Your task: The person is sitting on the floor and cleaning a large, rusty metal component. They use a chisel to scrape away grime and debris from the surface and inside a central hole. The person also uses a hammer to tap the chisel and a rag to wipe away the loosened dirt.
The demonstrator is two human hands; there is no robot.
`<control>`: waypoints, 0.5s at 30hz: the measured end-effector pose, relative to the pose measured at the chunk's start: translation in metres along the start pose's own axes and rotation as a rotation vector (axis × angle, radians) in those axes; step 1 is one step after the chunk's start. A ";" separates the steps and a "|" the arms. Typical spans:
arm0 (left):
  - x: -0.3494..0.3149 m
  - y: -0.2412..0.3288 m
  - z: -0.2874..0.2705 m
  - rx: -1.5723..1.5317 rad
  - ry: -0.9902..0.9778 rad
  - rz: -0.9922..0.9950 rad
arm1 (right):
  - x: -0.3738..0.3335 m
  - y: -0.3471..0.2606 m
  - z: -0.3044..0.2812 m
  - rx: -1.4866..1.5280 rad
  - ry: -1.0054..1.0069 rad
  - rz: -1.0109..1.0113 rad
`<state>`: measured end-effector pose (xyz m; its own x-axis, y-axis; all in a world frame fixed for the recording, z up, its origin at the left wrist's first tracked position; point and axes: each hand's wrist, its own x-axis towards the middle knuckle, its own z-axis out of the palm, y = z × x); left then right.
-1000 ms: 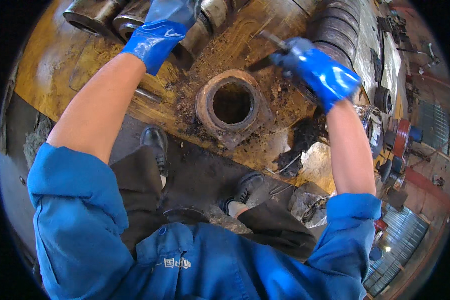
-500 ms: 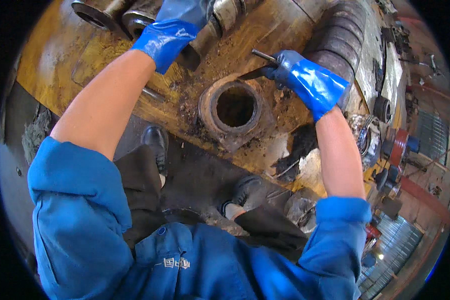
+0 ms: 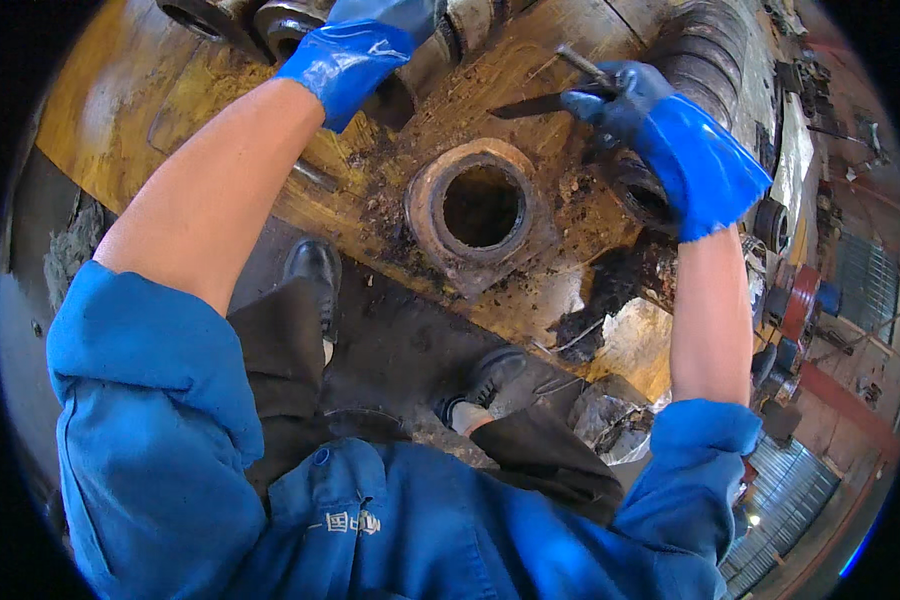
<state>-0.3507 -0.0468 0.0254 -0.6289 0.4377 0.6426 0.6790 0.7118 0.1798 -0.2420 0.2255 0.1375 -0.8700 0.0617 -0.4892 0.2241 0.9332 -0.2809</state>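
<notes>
My right hand (image 3: pixel 625 100), in a blue rubber glove, is closed around a dark pointed blade (image 3: pixel 530 107) and a short metal rod (image 3: pixel 582 63). Whether these two are one tool I cannot tell. Both are just beyond a rusty ring-shaped metal fitting (image 3: pixel 433 205) with a round dark bore, which stands on the soiled yellow surface. My left hand (image 3: pixel 385 20), gloved alike, is at the top edge over a cylindrical metal part (image 3: pixel 395 100). Its fingers run out of the picture, so its grip is hidden.
Hollow metal cylinders (image 3: pixel 285 25) lie at the far left, and a ribbed dark cylindrical part (image 3: pixel 695 75) at the far right. A loose metal rod (image 3: pixel 315 177) lies beneath my left forearm. Dirt crumbs and a torn pale sheet (image 3: pixel 635 340) lie around the fitting.
My right hand has moved up and to the right with the blade and rod, away from the ring fitting. My left hand stays by the cylindrical part; the whole view has shifted slightly.
</notes>
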 end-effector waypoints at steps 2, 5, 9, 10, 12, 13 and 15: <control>0.005 0.008 0.001 -0.003 -0.083 -0.016 | 0.009 0.011 0.025 -0.222 -0.139 -0.089; 0.007 0.010 -0.011 0.038 0.073 0.065 | 0.005 -0.019 0.019 -0.306 -0.248 -0.028; 0.018 0.005 -0.011 -0.066 -0.536 -0.305 | 0.000 -0.001 -0.005 0.070 -0.100 -0.006; 0.013 0.008 -0.003 -0.052 -0.392 -0.214 | 0.000 0.012 -0.006 0.107 -0.027 -0.044; 0.002 -0.003 -0.003 0.040 -0.087 -0.041 | 0.014 -0.005 0.028 -0.417 -0.234 -0.269; 0.000 0.002 0.012 0.027 0.139 0.093 | 0.014 -0.003 0.027 -0.372 -0.251 -0.140; -0.002 -0.006 -0.011 0.008 0.020 -0.001 | 0.018 -0.031 0.024 -0.302 -0.284 -0.062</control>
<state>-0.3491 -0.0578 0.0315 -0.6221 0.4256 0.6572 0.6750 0.7169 0.1746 -0.2543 0.1889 0.1176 -0.7123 -0.0585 -0.6995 -0.0001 0.9965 -0.0832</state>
